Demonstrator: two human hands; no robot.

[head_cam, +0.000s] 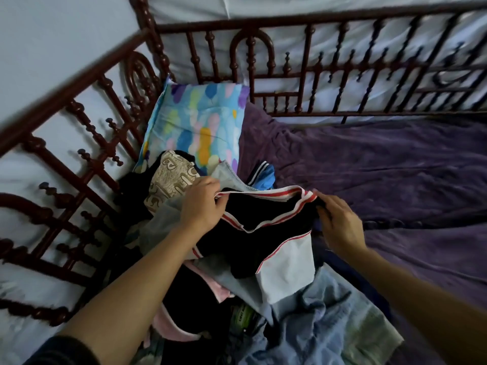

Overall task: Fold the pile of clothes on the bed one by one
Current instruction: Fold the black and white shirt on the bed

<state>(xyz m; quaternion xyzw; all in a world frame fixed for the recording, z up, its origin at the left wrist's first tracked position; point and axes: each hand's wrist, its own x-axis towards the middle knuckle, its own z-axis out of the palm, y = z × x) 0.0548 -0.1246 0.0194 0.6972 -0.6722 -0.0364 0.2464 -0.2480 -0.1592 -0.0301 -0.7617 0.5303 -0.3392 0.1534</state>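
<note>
Hands first: left hand [204, 204] and right hand [340, 223] each pinch the red-and-white collar of a black garment [263, 219] (white pocket showing), atop the clothes pile [303, 320] on the purple bedspread [395, 167], beside a colourful pillow [200, 127].

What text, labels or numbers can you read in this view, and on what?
Nothing reads clearly.
Beige cloth: large pale letter-like shapes, not legible as words.
Green item low in the pile: a strip of small print, too blurred to read.
Black garment in both hands: only red and white stripes, no text.
</note>
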